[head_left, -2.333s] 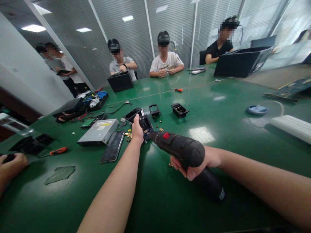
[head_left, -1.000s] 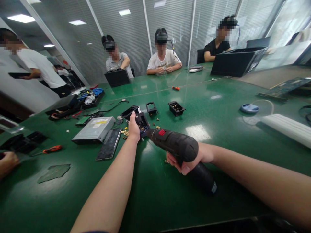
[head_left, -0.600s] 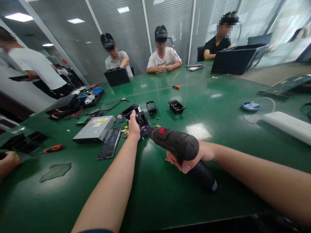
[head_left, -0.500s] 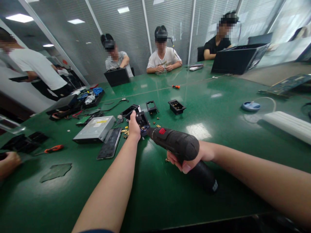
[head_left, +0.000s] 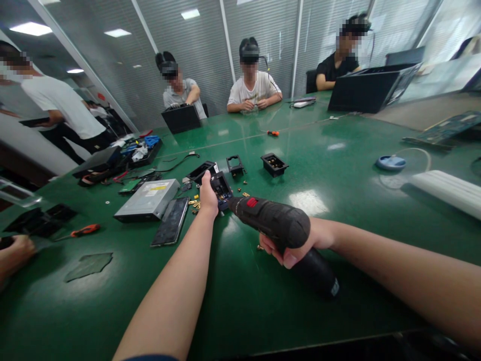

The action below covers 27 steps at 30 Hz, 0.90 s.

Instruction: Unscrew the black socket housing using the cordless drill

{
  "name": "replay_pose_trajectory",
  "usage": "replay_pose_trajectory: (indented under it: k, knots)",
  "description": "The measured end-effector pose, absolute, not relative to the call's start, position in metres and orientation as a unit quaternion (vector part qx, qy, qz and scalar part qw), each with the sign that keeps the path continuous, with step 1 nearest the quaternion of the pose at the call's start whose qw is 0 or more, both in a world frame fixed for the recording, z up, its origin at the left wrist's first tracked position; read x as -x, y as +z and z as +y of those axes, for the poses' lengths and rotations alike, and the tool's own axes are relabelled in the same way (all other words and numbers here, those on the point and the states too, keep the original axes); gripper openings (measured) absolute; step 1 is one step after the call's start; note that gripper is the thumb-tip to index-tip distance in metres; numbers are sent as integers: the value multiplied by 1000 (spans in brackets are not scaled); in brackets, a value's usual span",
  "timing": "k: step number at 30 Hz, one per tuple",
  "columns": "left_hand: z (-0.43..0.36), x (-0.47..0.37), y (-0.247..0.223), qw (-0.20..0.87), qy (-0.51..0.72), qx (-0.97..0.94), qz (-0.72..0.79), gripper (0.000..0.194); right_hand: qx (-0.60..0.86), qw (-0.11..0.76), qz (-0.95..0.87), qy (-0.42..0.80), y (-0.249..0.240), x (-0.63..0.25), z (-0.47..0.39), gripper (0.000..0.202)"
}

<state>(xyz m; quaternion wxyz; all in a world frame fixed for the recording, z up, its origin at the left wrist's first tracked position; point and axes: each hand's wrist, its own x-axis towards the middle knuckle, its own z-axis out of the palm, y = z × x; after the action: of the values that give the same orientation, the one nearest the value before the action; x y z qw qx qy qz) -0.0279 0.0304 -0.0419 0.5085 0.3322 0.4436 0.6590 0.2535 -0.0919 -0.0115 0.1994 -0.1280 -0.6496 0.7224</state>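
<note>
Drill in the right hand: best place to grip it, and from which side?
Probably the handle, under the motor body, coming from the right. The drill points left, its chuck end at the black box, while the handle slants down to the right. The right hand grips around there.

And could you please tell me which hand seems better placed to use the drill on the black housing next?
Probably the right: the right hand grips the drill, whose nose points toward the black housing, while the left hand is busy holding that housing.
</note>
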Motion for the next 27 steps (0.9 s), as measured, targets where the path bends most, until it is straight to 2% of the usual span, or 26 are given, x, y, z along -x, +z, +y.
replay_pose_trajectory:
  k: [9,27]
  knots:
    - [36,26,-47,479,677,-331,450,71,132,205,-646,723,-14,-254,-93,50]
    - [31,25,-41,497,655,-331,463,72,123,194,-646,728,-11,-254,-90,50]
